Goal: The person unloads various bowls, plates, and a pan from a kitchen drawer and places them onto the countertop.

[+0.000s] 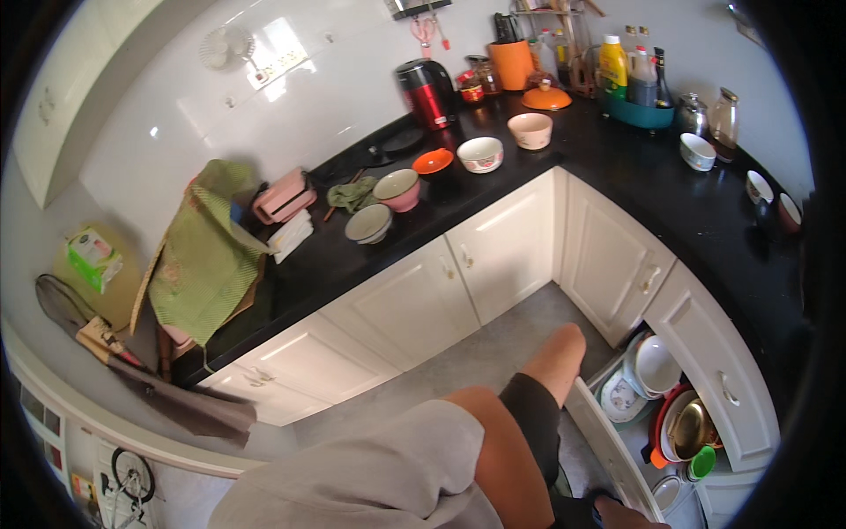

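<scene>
Neither of my hands can be made out; my bare left arm [512, 456] runs down out of the picture beside my knee [562, 354]. At the bottom edge lies another bit of bare skin, too cut off to name surely. Before me, on the right, a drawer [611, 449] stands pulled out. It holds a white bowl [656, 365], a patterned plate [621, 400], a gold-coloured metal dish [689, 428] and a green bowl [702, 463]. On the black counter are a pink bowl [398, 192], a grey-rimmed bowl [368, 225], an orange dish [433, 162] and a floral bowl [480, 155].
A red and black electric kettle [429, 96], an orange pot lid [546, 98] and a teal tray [638, 114] of bottles stand along the wall. A green cloth [205, 264] drapes over something at the counter's left end. White cabinet doors [403, 301] line the floor area.
</scene>
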The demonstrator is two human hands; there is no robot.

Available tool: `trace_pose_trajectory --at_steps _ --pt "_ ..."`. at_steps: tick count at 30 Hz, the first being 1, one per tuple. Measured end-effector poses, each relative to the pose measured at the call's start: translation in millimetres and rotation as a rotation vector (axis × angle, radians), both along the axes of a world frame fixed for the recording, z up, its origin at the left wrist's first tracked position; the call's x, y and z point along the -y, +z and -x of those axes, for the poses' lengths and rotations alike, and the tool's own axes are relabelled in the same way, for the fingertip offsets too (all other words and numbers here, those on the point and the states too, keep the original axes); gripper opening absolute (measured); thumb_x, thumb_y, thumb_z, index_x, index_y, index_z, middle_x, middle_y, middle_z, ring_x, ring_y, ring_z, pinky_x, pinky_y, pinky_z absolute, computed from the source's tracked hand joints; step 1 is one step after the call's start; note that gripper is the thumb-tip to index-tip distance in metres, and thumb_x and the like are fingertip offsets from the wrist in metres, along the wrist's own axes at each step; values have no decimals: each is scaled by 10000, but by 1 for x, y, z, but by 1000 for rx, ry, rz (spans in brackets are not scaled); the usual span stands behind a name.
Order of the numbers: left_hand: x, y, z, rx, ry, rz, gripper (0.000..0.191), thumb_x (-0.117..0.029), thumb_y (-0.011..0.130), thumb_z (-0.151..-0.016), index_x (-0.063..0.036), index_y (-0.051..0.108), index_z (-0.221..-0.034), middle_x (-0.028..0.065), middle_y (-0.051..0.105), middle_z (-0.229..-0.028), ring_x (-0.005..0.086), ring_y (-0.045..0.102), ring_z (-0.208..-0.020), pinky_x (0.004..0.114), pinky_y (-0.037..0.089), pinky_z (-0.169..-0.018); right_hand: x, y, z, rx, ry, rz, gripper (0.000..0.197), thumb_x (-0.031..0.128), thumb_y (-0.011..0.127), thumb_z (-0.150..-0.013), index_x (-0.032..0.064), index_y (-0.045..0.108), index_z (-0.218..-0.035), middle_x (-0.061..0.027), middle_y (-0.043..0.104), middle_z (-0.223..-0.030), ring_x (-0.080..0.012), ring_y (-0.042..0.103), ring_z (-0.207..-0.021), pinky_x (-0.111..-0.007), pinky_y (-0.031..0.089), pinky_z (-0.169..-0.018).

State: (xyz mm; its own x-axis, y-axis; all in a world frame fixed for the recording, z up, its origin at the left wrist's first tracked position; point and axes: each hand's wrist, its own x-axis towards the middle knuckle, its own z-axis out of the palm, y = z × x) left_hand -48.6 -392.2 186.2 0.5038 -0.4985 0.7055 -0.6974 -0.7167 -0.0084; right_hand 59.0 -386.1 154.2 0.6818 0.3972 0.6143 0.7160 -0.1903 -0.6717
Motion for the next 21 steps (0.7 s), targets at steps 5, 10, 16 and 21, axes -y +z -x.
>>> trace_pose_trajectory --at_steps 5,10,16,21 --pt "-38 -54 -15 -604 -112 235 269 -263 691 -836 -17 728 -936 186 684 -945 379 612 -906 488 476 -826 13 -5 -29 -48 -67 75 181 142 775 -882 11 655 -914 -137 674 -795 -302 645 -713 -395 530 -688" --pt "-152 -84 -29 -767 282 -174 537 -348 820 -738 29 674 -1091 203 630 -1085 371 585 -1081 475 461 -928 26 -93 -110 -299 -14 615 186 195 777 -844 49 698 -929 -145 723 -834 -342 709 -806 -431 560 -718" --pt "-289 -67 -3 -934 433 -825 932 -281 870 -535 -95 571 -1398 144 525 -1431 388 377 -1422 533 234 -1220 93 -248 -199 -444 -211 1000 155 158 626 -830 74 733 -905 -198 745 -939 -405 710 -911 -497 567 -801" --pt "-324 -118 -7 -1038 152 -1043 936 -303 868 -597 -235 532 -1468 63 508 -1491 288 352 -1487 466 196 -1251 101 -266 -234 -574 -298 1040 200 151 640 -826 60 723 -984 -220 718 -1081 -420 681 -1014 -488 553 -897"
